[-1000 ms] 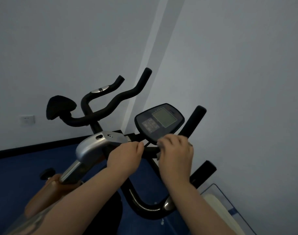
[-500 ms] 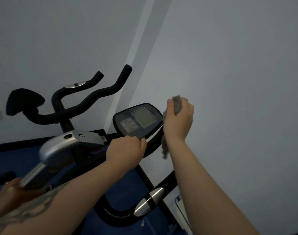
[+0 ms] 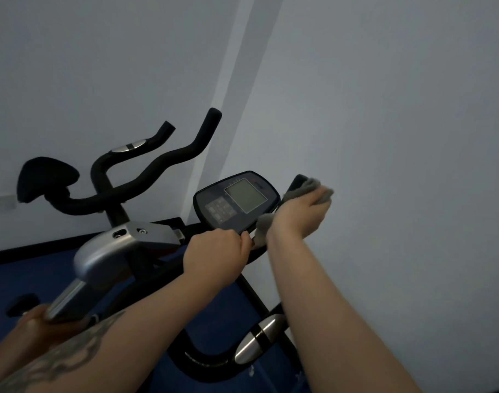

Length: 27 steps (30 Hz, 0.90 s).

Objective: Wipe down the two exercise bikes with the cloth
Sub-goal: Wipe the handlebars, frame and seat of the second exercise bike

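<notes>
The near exercise bike has a dark console (image 3: 238,201) with a grey screen and black handlebars. My right hand (image 3: 302,212) is closed around a grey cloth (image 3: 310,188), wrapped over the upper right handlebar grip beside the console; a corner of the cloth hangs below my wrist. My left hand (image 3: 214,255) grips the handlebar just under the console. A second bike stands behind on the left, with curved black handlebars (image 3: 163,170) and a silver housing (image 3: 120,245).
White walls meet in a corner behind the bikes, the right wall close to my right hand. The floor (image 3: 30,273) is blue with a black skirting. The near bike's lower handlebar loop (image 3: 259,336) carries a silver sensor pad. Another person's hand (image 3: 32,321) shows at lower left.
My right hand with the cloth has slid from the handlebar under the console up along the right grip towards its tip. My left hand keeps its hold below the console.
</notes>
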Motion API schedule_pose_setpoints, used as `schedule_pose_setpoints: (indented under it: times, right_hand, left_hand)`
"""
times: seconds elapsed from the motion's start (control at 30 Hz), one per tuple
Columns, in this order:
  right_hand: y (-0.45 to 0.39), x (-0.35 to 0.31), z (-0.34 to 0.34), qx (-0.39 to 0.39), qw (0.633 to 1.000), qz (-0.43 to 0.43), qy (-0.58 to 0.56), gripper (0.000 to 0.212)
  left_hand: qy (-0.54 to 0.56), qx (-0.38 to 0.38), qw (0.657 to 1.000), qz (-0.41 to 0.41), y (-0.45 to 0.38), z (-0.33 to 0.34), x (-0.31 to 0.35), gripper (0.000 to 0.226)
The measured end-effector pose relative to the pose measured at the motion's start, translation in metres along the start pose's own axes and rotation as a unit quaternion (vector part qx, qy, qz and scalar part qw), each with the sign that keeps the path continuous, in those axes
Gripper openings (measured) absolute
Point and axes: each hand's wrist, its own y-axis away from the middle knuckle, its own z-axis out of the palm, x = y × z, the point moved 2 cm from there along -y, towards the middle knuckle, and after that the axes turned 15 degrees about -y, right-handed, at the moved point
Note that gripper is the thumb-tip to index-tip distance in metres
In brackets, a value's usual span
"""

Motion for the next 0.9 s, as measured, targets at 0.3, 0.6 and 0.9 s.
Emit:
schedule_pose_setpoints:
  times: [0.3,0.6,0.9]
  right_hand:
    - [0.029,0.028,-0.025,-0.027,0.999,0.034,0.017,0.030]
    - [0.033,0.039,-0.038,-0.058,0.992,0.113,0.023,0.033]
    - [0.045,0.020,-0.042,-0.175,0.980,0.003,0.094,0.037]
  left_hand:
    - [0.003,0.000,1.000,-0.010,0.001,0.000,0.000,0.005]
    - [-0.020,-0.026,0.999,0.002,0.000,-0.002,-0.001,0.008]
    - [0.068,-0.071,0.995,-0.010,0.000,-0.006,-0.008,0.008]
